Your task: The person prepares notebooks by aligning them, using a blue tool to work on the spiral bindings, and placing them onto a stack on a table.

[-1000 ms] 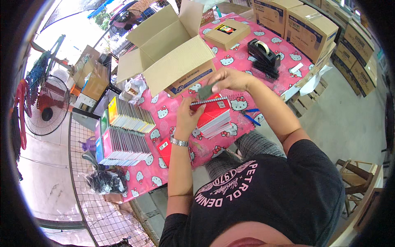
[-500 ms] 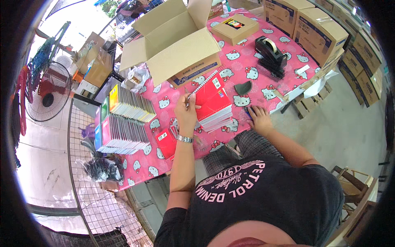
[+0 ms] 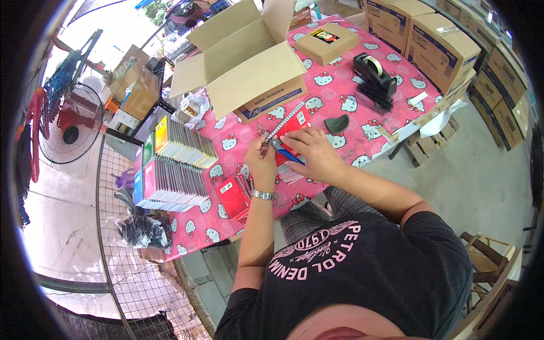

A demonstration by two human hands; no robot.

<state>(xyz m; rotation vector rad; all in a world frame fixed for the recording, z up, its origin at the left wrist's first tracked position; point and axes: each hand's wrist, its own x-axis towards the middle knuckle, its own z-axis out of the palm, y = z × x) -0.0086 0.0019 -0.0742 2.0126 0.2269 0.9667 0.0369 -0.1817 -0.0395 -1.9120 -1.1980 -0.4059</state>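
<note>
- Pink cartoon-patterned cloth covers the worktop (image 3: pixel 340 85), which stands outdoors beside a wire mesh fence.
- Near the front edge lies a red spiral-bound notebook (image 3: pixel 292 122), its wire spine towards the big box.
- Left hand (image 3: pixel 262 160) pinches the spine's near end with closed fingers.
- Right hand (image 3: pixel 310 152) curls around blue-handled pliers (image 3: pixel 288 153), resting on the notebook.
- Just beyond stands an open brown cardboard box (image 3: pixel 249 62); rows of coloured notebooks (image 3: pixel 175 167) stand at the left.
- A black tape dispenser (image 3: pixel 374 71) sits well to the right.
</note>
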